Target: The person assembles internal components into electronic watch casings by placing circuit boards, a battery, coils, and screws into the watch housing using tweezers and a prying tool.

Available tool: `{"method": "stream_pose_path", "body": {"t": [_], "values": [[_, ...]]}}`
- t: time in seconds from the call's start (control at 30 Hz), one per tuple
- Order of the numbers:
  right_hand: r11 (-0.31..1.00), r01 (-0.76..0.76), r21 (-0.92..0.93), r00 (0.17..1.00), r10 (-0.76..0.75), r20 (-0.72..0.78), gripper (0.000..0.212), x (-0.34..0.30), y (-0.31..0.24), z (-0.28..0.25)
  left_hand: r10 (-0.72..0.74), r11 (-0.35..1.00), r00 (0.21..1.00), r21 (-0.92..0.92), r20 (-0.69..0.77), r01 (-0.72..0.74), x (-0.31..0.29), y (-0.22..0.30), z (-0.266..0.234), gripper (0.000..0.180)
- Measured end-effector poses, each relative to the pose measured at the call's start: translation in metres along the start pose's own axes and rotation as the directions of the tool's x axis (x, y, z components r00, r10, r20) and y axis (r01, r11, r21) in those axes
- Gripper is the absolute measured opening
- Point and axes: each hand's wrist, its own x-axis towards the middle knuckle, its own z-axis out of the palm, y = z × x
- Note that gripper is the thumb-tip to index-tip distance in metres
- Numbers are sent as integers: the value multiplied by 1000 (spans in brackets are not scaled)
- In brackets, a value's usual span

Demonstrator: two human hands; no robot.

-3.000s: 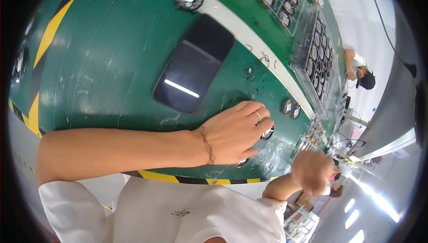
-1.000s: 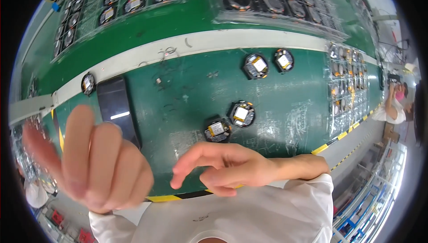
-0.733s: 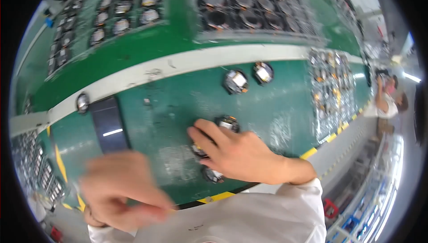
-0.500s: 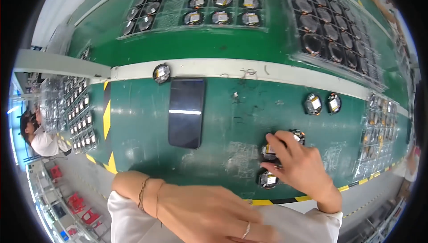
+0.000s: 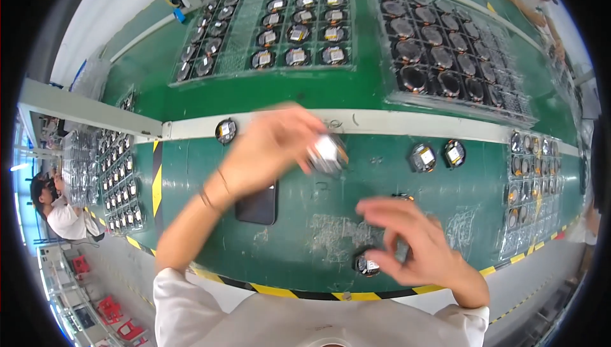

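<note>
My left hand (image 5: 280,140) is stretched over the bench and pinches a round black electronic module (image 5: 328,154) with a pale label; both are smeared by motion. Below that wrist lies a dark smartphone (image 5: 257,208), partly covered by my forearm. My right hand (image 5: 417,245) hovers at the near right, its thumb and fingers apart with nothing between them. Beside its thumb rests another round module (image 5: 367,262). A further module (image 5: 402,197) peeks out behind the right fingers, mostly hidden.
Two modules (image 5: 422,157) lie at the right, and one (image 5: 226,131) sits by the white rail (image 5: 394,129). Beyond it are clear trays of modules (image 5: 296,56) and a tray of dark round parts (image 5: 442,57). More trays (image 5: 533,178) stand far right. Striped tape (image 5: 273,291) marks the near edge.
My left hand has swung from the near edge up over the bench and now carries a module. My right hand has opened away from the modules. The view has shifted slightly.
</note>
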Motion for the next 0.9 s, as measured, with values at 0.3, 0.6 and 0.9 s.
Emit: {"method": "stream_pose_path", "body": {"t": [0.3, 0.6, 0.9], "values": [[347, -92, 933, 934, 354, -40, 28, -47, -115, -35, 121, 962, 741, -107, -660, -253, 236, -8, -308, 28], [520, 47, 853, 985, 120, -127, 23, -57, -34, -62, 674, 609, 554, 792, -488, -44, 273, -9, -256, 26], [900, -95, -425, 994, 109, 7, 35, -5, 43, -60, 655, 351, 683, 670, 324, -654, 101, 6, 75, 35]]}}
